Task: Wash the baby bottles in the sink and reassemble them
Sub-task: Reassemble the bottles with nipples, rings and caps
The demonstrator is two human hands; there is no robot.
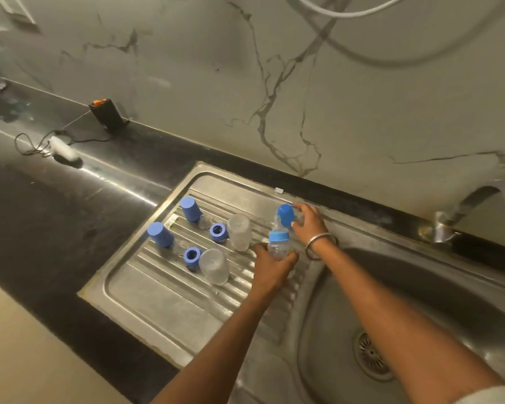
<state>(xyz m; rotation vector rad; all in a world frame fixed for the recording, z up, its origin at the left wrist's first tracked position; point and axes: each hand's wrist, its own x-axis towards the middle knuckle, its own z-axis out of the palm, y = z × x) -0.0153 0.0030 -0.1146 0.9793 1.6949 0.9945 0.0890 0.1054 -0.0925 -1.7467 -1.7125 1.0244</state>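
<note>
**Baby bottle held upright at the sink's draining board**

Baby bottle (278, 247), clear with a blue collar ring screwed on and a teat standing up from it, sits upright at the edge of the ribbed draining board (146, 290) nearest the sink bowl (420, 287). The left hand (271, 268) grips its lower body, fingers and thumb curled around the clear plastic. The right hand (308, 223), a metal bangle (321, 246) on its wrist, holds a blue dome cap (285, 214) just above and behind the teat; its fingers are curled partly round the cap, though the exact contact is blurred.

Further along the board from the sink bowl lie the loose parts. Two clear bottle bodies, one (239, 231) nearer the held bottle and one (214, 266) toward the board's front, stand mouth-down. Beside them are two blue collar rings (218, 232) (192, 257). Farthest from the bowl stand two blue caps (190, 209) (160, 234), each with a small clear piece just beside it, too faint to identify.

A tap (484, 202) rises behind the bowl.
</note>
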